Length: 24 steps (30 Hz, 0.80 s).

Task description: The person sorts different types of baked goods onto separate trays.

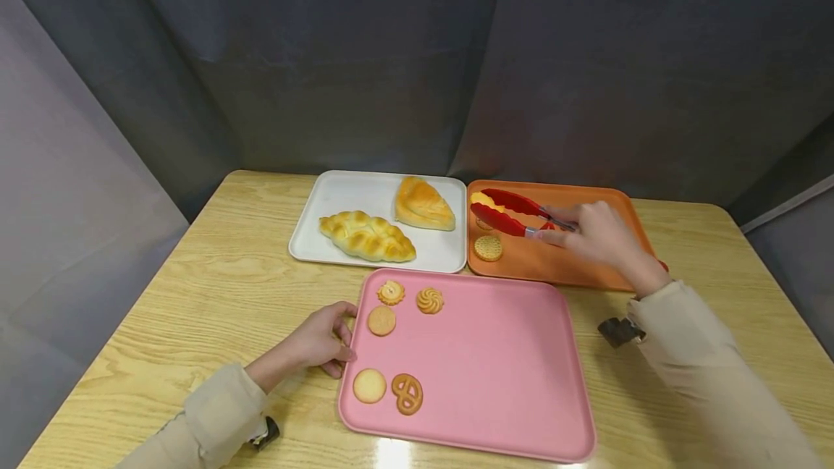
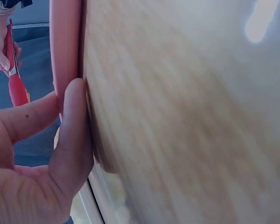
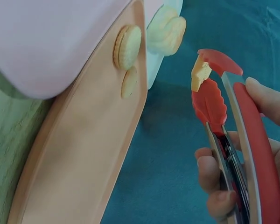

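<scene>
Biscuit [image 1: 482,199], yellow, was seen between the red heads of a pair of tongs [image 1: 500,221], over the left end of an orange tray [image 1: 554,259]. The right hand [image 1: 599,234] gripped the tongs, thumb on one arm and fingers on the other; the heads stood narrowly apart with the biscuit between them. Two round cookies [image 1: 488,247] lay on the orange tray near its left side. The left hand [image 1: 319,339] pinched the left rim of a pink tray [image 1: 502,353]. On it, three cookies [image 1: 381,320] were grouped far left; a plain round cookie [image 1: 369,386] and a pretzel-shaped cookie [image 1: 407,394] lay near left. A white tray [image 1: 358,190], beside the orange one, bore a braided loaf [image 1: 368,236] and a wedge-shaped bread [image 1: 422,205].
</scene>
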Motion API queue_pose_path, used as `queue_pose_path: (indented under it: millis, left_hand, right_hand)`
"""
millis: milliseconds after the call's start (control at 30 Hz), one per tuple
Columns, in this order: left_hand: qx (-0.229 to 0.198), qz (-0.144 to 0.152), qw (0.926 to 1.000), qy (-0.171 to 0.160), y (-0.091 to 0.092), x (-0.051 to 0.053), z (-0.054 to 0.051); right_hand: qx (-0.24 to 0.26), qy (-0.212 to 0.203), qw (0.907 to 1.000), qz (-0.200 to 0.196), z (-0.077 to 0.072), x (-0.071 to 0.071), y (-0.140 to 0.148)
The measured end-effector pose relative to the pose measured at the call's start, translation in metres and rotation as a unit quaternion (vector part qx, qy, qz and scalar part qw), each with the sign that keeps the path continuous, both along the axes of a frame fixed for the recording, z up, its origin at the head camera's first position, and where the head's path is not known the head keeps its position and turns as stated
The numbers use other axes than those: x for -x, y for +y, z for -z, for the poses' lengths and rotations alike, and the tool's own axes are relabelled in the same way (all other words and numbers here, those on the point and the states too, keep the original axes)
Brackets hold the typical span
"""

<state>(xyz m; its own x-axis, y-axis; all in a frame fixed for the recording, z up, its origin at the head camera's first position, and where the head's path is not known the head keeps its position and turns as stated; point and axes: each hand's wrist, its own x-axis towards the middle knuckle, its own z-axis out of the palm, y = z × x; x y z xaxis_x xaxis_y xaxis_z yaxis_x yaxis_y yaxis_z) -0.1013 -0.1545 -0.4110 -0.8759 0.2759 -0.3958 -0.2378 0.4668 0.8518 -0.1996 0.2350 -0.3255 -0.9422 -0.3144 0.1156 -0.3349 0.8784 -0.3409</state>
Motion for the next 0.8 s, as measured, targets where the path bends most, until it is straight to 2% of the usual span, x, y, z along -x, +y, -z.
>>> queue_pose_path:
  millis: [167, 400, 800]
  left_hand:
    - [0.001, -0.002, 1.0000, -0.002, 0.000, 0.000, -0.001]
    - [0.001, -0.003, 1.0000, -0.006, 0.000, 0.000, 0.000]
    - [0.001, -0.008, 0.9999, -0.010, 0.001, 0.000, -0.001]
  right_hand:
    - [-0.006, 0.010, 0.9999, 0.009, 0.005, 0.011, 0.003]
    - [-0.006, -0.028, 0.9989, 0.038, 0.012, 0.027, 0.009]
    - [-0.011, -0.068, 0.9953, 0.068, 0.018, 0.053, 0.012]
